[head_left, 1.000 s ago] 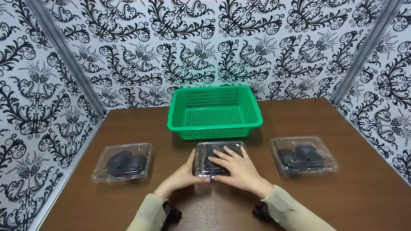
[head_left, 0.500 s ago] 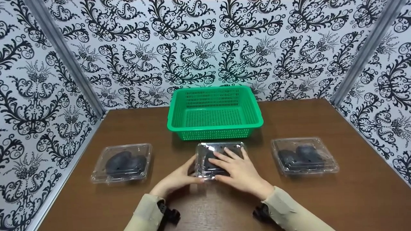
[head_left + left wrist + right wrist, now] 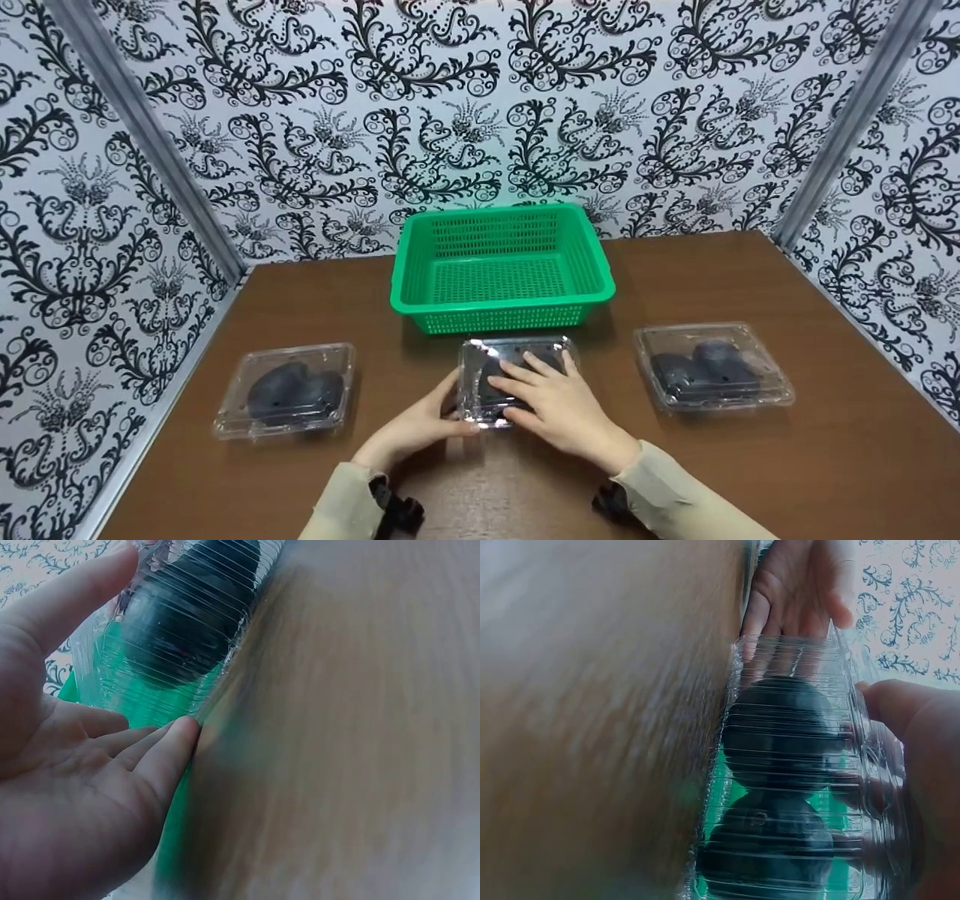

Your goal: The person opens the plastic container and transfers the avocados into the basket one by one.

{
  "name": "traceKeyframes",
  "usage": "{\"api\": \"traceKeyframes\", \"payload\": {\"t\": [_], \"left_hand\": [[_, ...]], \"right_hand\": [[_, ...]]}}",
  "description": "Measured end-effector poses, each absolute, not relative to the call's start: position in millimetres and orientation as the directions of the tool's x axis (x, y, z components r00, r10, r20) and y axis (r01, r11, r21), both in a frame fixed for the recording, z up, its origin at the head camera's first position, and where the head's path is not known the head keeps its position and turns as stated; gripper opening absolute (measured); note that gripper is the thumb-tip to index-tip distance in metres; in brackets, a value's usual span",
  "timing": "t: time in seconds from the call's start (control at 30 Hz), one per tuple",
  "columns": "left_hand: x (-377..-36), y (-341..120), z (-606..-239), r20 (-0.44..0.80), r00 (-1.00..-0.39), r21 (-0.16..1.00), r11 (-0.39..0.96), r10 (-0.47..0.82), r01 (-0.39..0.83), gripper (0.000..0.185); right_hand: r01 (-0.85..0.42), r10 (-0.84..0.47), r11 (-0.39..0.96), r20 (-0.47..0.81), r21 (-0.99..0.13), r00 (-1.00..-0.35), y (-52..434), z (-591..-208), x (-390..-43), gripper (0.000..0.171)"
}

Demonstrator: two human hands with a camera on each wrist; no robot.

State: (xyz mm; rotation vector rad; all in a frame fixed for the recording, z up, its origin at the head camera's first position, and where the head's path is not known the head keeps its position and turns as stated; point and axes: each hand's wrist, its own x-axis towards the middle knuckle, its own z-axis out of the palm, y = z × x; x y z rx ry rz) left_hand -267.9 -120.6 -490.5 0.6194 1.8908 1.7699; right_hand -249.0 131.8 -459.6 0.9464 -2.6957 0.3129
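Note:
A clear plastic clamshell box (image 3: 480,379) with dark, avocado-like fruits (image 3: 776,731) inside sits in front of the green basket. My right hand (image 3: 562,405) lies over its lid, fingers spread and straight, thumb by the front edge. At the box's left side is my left hand (image 3: 420,427), its thumb at the front left corner. The left wrist view shows that hand's fingers (image 3: 169,757) fairly straight, tips at the box's bottom edge. Through the ribbed wall, the right wrist view shows two of the dark fruits.
A green plastic basket (image 3: 502,306) stands behind the box. Another clamshell box (image 3: 289,390) with dark fruits lies to the left, and a third clamshell box (image 3: 712,367) to the right. Patterned walls (image 3: 465,112) enclose the brown table (image 3: 517,495) at the back and sides.
Over the last second my left hand has eased slightly off the middle box's left side, its thumb sliding left along the front edge. The right hand has stayed on the lid.

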Motion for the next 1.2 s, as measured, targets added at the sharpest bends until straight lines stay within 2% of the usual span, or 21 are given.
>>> {"api": "traceKeyframes", "payload": {"t": [0.13, 0.37, 0.93, 1.2], "left_hand": [[-268, -120, -490, -0.029, -0.782, 0.998, 0.058, 0.622, 0.010, 0.099], [-268, -119, -490, -0.020, -0.804, 0.987, 0.142, 0.594, 0.080, 0.099], [-266, -120, -490, -0.040, -0.791, 0.996, 0.085, 0.610, 0.015, 0.098], [-267, -119, -487, -0.049, -0.788, 0.996, 0.092, 0.614, 0.010, 0.098]], "right_hand": [[-0.640, -0.578, 0.760, 0.332, -0.113, -0.745, 132, -460, -250, 0.045], [-0.625, -0.546, 0.767, 0.363, -0.148, -0.755, 132, -458, -250, 0.038], [-0.657, -0.611, 0.740, 0.264, -0.145, -0.746, 135, -453, -245, 0.051], [-0.660, -0.621, 0.706, 0.224, -0.256, -0.751, 143, -443, -245, 0.057]]}}
